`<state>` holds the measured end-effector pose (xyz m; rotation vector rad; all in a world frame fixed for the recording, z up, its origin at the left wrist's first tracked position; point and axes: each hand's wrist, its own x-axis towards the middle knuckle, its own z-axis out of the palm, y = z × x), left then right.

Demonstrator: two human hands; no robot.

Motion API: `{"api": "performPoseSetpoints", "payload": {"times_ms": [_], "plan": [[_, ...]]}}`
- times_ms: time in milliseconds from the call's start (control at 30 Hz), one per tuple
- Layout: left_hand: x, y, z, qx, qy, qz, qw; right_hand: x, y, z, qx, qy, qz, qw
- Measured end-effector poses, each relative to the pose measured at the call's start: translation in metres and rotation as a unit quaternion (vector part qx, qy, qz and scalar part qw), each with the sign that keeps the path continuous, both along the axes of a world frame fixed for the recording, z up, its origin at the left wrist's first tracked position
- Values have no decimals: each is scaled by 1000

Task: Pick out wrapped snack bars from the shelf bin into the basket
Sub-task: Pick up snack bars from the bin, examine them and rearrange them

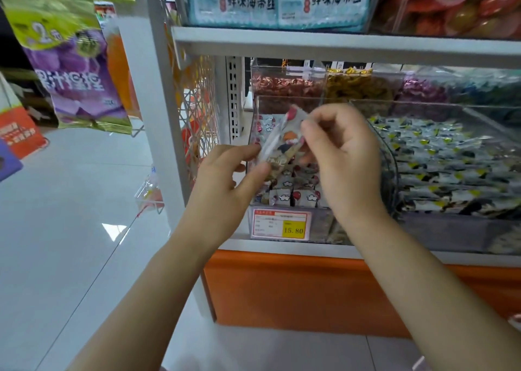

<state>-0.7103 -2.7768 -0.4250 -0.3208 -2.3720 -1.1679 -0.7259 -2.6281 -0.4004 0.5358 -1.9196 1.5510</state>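
Observation:
A wrapped snack bar [283,137] with a clear, cartoon-printed wrapper is held tilted in front of the clear shelf bin [284,198]. My left hand [225,181] pinches its lower end between thumb and fingers. My right hand [341,150] pinches its upper end, fingers curled. More bars of the same kind [293,190] lie in the bin behind and below my hands. No basket is in view.
A price tag reading 15.80 [280,224] sits on the bin front. A neighbouring bin of blue-and-yellow wrapped packets [445,167] stands to the right. Candy bins fill the back row, seaweed packs [276,1] the shelf above. Hanging purple bags [76,80] are at left over white floor.

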Motion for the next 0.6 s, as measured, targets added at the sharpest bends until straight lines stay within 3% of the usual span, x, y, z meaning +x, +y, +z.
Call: {"api": "performPoseSetpoints", "payload": {"times_ms": [133, 267, 433, 600], "plan": [[10, 0, 1, 41, -41, -54, 997, 13, 11, 2, -125, -87, 53, 987], [22, -6, 3, 68, -111, -122, 984, 22, 19, -6, -224, -228, 117, 940], [25, -9, 2, 128, -176, -150, 964, 27, 30, -14, -198, -296, 138, 924], [22, -11, 3, 195, -210, -190, 939, 25, 37, -15, -249, -313, 139, 906]]}}
